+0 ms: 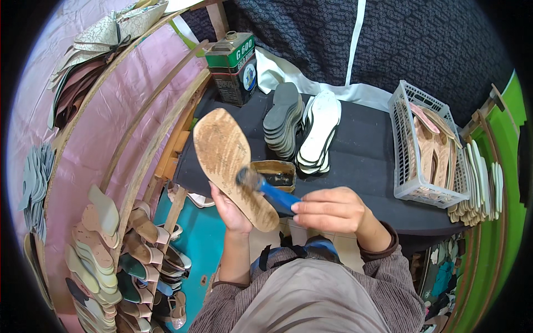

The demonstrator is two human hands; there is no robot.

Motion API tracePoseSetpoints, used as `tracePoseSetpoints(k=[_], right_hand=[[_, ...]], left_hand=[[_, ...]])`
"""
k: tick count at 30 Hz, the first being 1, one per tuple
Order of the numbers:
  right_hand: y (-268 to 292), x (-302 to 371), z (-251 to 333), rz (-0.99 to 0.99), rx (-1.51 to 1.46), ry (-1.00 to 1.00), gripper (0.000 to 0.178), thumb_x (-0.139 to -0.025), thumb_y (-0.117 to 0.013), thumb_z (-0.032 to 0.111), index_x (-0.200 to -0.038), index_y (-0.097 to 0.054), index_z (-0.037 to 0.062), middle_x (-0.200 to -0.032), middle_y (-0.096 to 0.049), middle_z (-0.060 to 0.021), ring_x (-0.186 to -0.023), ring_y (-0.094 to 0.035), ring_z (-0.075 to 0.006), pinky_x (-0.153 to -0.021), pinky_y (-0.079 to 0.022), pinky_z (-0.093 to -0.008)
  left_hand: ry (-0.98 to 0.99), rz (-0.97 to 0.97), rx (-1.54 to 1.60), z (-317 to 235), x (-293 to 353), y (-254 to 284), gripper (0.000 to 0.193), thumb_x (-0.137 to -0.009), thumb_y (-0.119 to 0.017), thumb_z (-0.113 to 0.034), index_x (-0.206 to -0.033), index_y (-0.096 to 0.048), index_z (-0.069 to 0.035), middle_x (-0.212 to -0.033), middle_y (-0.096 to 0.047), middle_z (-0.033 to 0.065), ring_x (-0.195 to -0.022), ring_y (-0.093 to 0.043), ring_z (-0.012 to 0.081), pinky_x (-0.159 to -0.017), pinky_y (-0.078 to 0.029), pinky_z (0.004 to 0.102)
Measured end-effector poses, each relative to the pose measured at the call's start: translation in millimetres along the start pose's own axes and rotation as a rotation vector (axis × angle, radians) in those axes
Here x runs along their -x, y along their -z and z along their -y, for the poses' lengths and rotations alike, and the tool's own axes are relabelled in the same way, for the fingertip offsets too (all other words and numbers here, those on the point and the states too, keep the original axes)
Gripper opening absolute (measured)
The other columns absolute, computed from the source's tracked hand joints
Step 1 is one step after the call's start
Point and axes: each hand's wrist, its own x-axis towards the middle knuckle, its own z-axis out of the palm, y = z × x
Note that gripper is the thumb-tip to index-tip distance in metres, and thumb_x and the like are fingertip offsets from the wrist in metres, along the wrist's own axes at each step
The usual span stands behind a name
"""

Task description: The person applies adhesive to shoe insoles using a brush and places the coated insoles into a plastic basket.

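Note:
My left hand (229,213) grips a tan shoe sole (221,145) by its narrow middle, its broad toe end pointing up and away. Streaky brown marks cover the upper part of its face. A brush (280,198) with a blue handle is pinched in the fingers of my right hand (334,210). Its dark, slightly blurred bristles lie over the middle of the sole; whether they touch it, I cannot tell. Just behind the brush, a small brownish tub (293,180) with dark contents sits on the table's near edge.
Stacked grey soles (283,114) and white insoles (321,125) stand on the dark table (366,166). Behind them at left is a green-and-black metal can (230,72). A grey plastic crate (405,147) holds shoe pieces at right. Wooden racks (145,139) with soles and shoes line the left.

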Motion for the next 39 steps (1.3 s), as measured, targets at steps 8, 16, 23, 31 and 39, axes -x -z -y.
tracePoseSetpoints(k=[8,16,23,31,39], right_hand=[[-2.6,9.8,14.5,0.099,-0.226,-0.078,0.018,-0.068,-0.068,0.002,-0.085,-0.065,-0.0005,-0.091,-0.066,-0.0112,-0.074,-0.064,-0.0227,-0.059,-0.054,-0.0282],[9.0,18.4,4.4,-0.091,-0.191,-0.339,0.018,-0.066,-0.069,-0.004,-0.084,-0.064,-0.0016,-0.08,-0.067,-0.0107,-0.072,-0.066,-0.0226,-0.061,-0.053,-0.0304],[-39.0,53.7,-30.1,0.068,0.02,-0.579,0.03,-0.062,-0.066,-0.008,-0.091,-0.063,0.0025,-0.092,-0.067,-0.0088,-0.081,-0.064,-0.025,-0.071,-0.052,-0.0317],[-63.3,82.1,-31.3,0.165,-0.095,-0.648,0.027,-0.07,-0.064,-0.006,-0.095,-0.063,0.0049,-0.107,-0.064,-0.0103,-0.093,-0.063,-0.0267,-0.079,-0.051,-0.0342],[-31.0,68.1,-14.1,0.171,-0.025,-0.614,0.031,-0.077,-0.069,0.019,-0.104,-0.061,0.0062,-0.116,-0.055,-0.0129,-0.107,-0.052,-0.0331,-0.091,-0.044,-0.0416]], left_hand=[[-0.008,0.161,-0.055,-4.6,-10.5,28.1,0.062,-0.093,-0.023,-0.057,-0.117,-0.048,-0.005,-0.094,-0.057,0.0129,-0.076,-0.055,0.0221,-0.064,-0.048,0.0357],[-0.038,0.099,-0.041,-19.5,-9.0,36.4,0.057,-0.092,-0.027,-0.056,-0.115,-0.05,-0.008,-0.089,-0.053,0.0097,-0.073,-0.049,0.02,-0.063,-0.041,0.0348],[-0.034,0.095,-0.066,-15.6,-7.4,38.2,0.058,-0.092,-0.027,-0.057,-0.115,-0.049,-0.008,-0.088,-0.053,0.0091,-0.073,-0.049,0.02,-0.063,-0.041,0.0348],[0.041,0.138,-0.026,-2.8,-9.5,36.4,0.064,-0.09,-0.027,-0.063,-0.116,-0.047,-0.007,-0.09,-0.052,0.0097,-0.072,-0.048,0.0203,-0.064,-0.041,0.0352],[-0.006,0.237,-0.15,22.9,-6.4,28.8,0.07,-0.092,-0.023,-0.063,-0.125,-0.04,-0.004,-0.104,-0.051,0.0112,-0.087,-0.05,0.0212,-0.077,-0.043,0.036]])
